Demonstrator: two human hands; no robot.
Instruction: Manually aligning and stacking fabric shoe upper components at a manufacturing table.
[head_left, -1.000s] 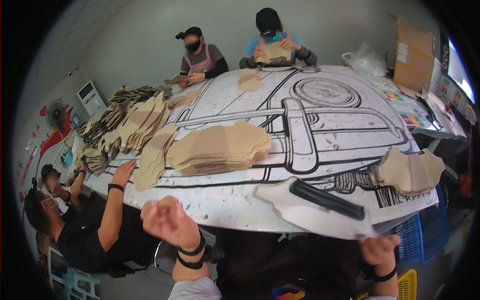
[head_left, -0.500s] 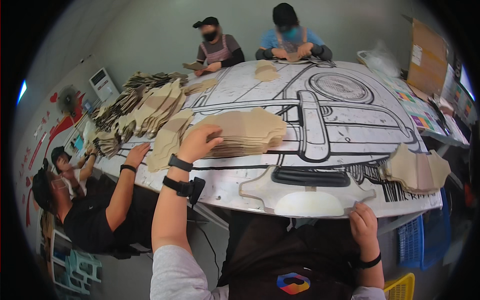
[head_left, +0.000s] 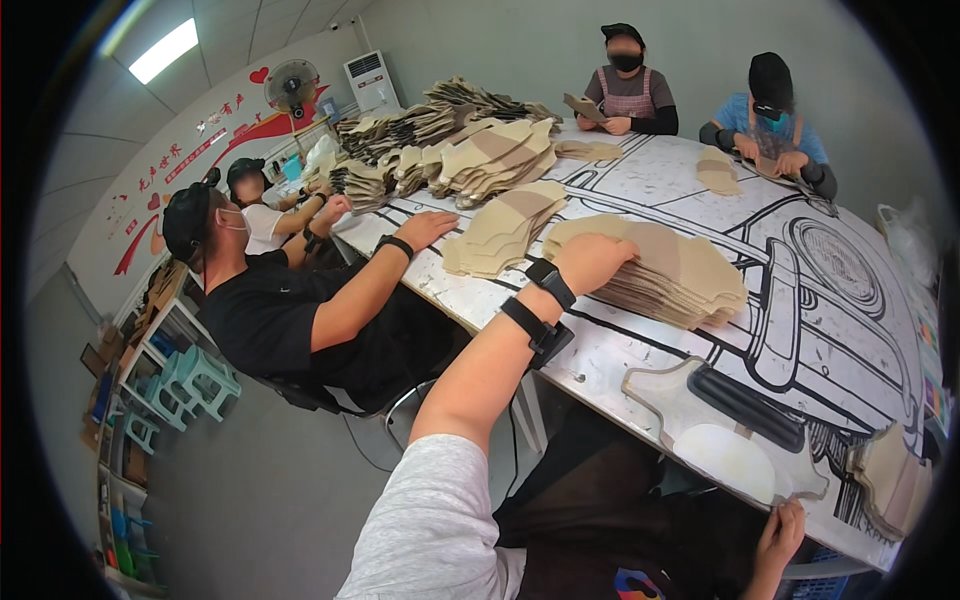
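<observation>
My left hand (head_left: 597, 262) reaches forward onto a stack of beige, wavy-edged cut pieces (head_left: 690, 275) with a brown band. Its fingers are bent close together at the stack's top; their tips are partly hidden, and no piece is visibly lifted. By the table's near edge, my right hand (head_left: 782, 530) has curled fingers at the corner of a pale, wavy-edged flat piece (head_left: 655, 390). That piece has a white rounded area on it, and a long black bar (head_left: 748, 408) lies along its far side.
A smaller stack of beige pieces (head_left: 505, 228) and big heaps (head_left: 490, 160) lie to the left. Another stack (head_left: 890, 480) is at right. A person in black (head_left: 270, 310) sits close on my left; others work across the car-printed table (head_left: 690, 190). Green stools (head_left: 200, 380) stand behind.
The view has swung left, so the table appears shifted right and tilted. My left hand has gone from spread fingers over the stack to bent fingers on it. My right hand stays at the pale piece's corner.
</observation>
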